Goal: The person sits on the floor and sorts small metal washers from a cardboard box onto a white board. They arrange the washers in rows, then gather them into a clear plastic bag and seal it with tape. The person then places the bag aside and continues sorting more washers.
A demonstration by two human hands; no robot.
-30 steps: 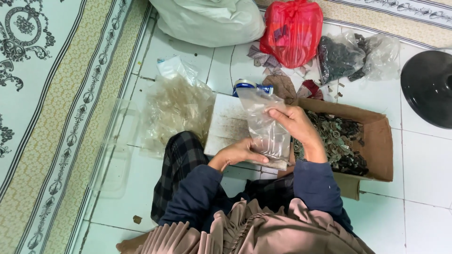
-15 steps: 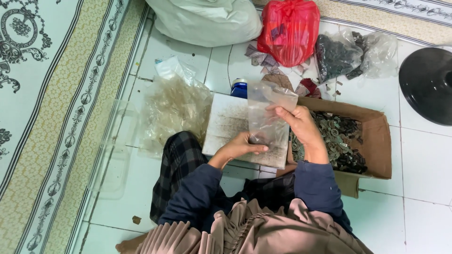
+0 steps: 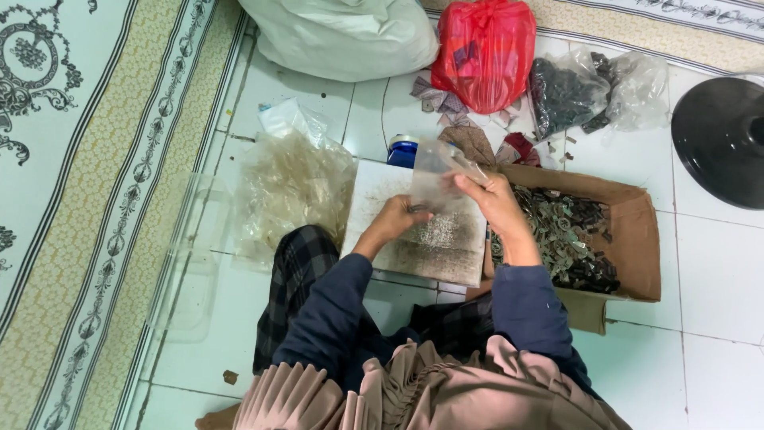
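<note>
Seated on white floor tiles [image 3: 700, 263], looking down at both hands over a pale board [image 3: 422, 231] at centre. Held between them: a small clear pouch [image 3: 436, 171], upright, just above the board. Left hand [image 3: 395, 219] closed on the pouch's lower edge at about 7 o'clock of it; right hand [image 3: 497, 203] pinching its side near the top, at about 3 o'clock. So both hands clamped on the one pouch, close together, not touching each other.

Handling, as a judgement: thin film, very light, limp — likely to fold or slip if gripped in the middle, so best taken at the edges or corners with fingertips, as here. Slippery when pressed flat; mouth probably opens by rubbing the two layers apart.

Around: at 3 o'clock a cardboard box [image 3: 645, 239] full of small dark metal pieces. At 9 o'clock a heap of clear bags [image 3: 290, 187]. At 12 o'clock a blue-lidded jar [image 3: 403, 150], partly hidden behind the pouch. Farther up, a red bag [image 3: 485, 52], a white sack [image 3: 342, 32] at 11 o'clock, and bags of dark bits [image 3: 573, 91] at 1 o'clock. Black disc [image 3: 720, 139] at far right. Patterned rug [image 3: 72, 159] along the left.
</note>
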